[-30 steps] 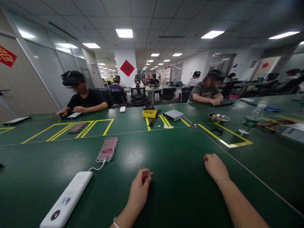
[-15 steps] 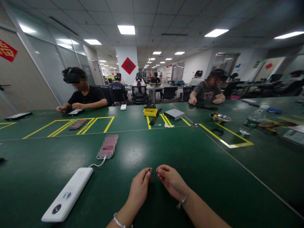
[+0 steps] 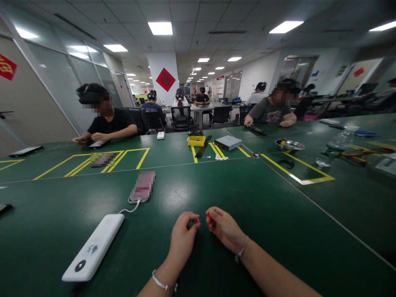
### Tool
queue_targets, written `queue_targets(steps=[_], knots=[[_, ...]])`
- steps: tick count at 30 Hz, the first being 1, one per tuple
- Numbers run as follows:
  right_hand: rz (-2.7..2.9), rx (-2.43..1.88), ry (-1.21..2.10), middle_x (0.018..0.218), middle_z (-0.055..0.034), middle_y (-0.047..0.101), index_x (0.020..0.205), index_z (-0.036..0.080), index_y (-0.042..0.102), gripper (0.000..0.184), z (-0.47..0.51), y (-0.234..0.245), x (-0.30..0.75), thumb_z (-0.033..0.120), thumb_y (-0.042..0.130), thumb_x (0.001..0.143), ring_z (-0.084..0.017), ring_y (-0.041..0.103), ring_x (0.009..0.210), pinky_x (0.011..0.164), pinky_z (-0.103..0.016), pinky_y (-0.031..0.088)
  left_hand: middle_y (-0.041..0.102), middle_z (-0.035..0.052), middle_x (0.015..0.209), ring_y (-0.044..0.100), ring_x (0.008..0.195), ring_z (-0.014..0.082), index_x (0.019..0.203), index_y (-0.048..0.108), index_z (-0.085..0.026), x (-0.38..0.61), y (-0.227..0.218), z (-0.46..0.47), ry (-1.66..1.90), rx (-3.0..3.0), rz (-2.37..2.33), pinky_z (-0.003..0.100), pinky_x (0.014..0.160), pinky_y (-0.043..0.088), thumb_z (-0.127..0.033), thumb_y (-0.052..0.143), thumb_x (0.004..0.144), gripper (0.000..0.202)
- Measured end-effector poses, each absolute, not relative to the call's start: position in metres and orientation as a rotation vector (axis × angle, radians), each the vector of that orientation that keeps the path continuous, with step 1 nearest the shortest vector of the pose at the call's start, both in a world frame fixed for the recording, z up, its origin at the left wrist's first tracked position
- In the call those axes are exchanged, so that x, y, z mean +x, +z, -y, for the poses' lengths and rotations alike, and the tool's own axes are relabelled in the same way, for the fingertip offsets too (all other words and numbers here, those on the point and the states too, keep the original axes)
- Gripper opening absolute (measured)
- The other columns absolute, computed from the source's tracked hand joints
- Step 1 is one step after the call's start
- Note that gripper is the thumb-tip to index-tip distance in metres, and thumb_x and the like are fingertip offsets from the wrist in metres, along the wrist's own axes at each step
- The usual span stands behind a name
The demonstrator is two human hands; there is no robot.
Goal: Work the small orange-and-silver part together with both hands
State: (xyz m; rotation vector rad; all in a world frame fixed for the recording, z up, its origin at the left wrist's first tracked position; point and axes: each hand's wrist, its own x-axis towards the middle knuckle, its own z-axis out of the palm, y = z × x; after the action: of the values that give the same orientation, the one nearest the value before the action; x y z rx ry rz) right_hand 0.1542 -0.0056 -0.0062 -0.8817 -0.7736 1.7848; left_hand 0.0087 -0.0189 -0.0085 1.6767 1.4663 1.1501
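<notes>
My left hand [image 3: 183,236] pinches a small red and silvery piece [image 3: 197,221] between thumb and fingertips; it is too small to name. Facing it, my right hand [image 3: 228,232] is closed with a small orange-red piece [image 3: 209,215] at its fingertips, partly covered by the fingers. A short gap separates the two sets of fingertips. Both hands are low above the green table [image 3: 173,194], near its front edge. Each wrist wears a bracelet.
At the left lies a white power bank [image 3: 95,245], cabled to a phone [image 3: 142,185]. Farther back are a yellow box [image 3: 196,141] with black cables, a grey box [image 3: 228,142], a metal bowl [image 3: 290,145] and a plastic bottle [image 3: 338,144]. Two people sit across the table.
The orange-red piece now shows at my right fingertips, and red shows more clearly in my left pinch. My left fingers have bent more. The camera view has shifted slightly.
</notes>
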Motion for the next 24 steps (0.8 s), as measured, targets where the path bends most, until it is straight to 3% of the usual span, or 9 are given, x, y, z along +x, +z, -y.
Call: queue_targets(steps=[7,12,24], knots=[[0.801,-0.948,1.766,0.059,0.0031,0.051,0.074,0.014,0.052,0.033,0.006,-0.006,0.154,0.043,0.064,0.062,-0.005,0.042,0.049,0.047,-0.018,0.027,0.061,-0.0006,0.072,0.056,0.066,0.0143,0.088,0.057,-0.018,0.010,-0.006,0.020,1.107,1.506,-1.434,0.026,0.063,0.043,-0.028,0.052,0.071,0.021],[0.776,-0.955,1.754,0.063,0.0021,0.055,0.079,0.017,0.051,0.034,0.007,-0.006,0.152,0.041,0.066,0.060,-0.006,0.045,0.053,0.049,-0.019,0.030,0.061,-0.0007,0.071,0.057,0.067,0.0145,0.081,0.057,-0.018,0.009,-0.005,0.021,1.106,1.574,-1.444,0.025,0.063,0.043,-0.034,0.044,0.077,0.021],[0.909,-1.189,1.378,0.064,0.0003,0.056,0.068,0.015,0.056,0.025,0.014,-0.009,0.136,0.038,0.063,0.063,-0.011,0.049,0.060,0.048,-0.021,0.035,0.058,0.0043,0.084,0.054,0.080,0.0183,0.089,0.054,-0.019,0.013,-0.004,0.026,1.085,1.931,-1.533,0.032,0.073,0.043,-0.026,0.041,0.080,0.017]])
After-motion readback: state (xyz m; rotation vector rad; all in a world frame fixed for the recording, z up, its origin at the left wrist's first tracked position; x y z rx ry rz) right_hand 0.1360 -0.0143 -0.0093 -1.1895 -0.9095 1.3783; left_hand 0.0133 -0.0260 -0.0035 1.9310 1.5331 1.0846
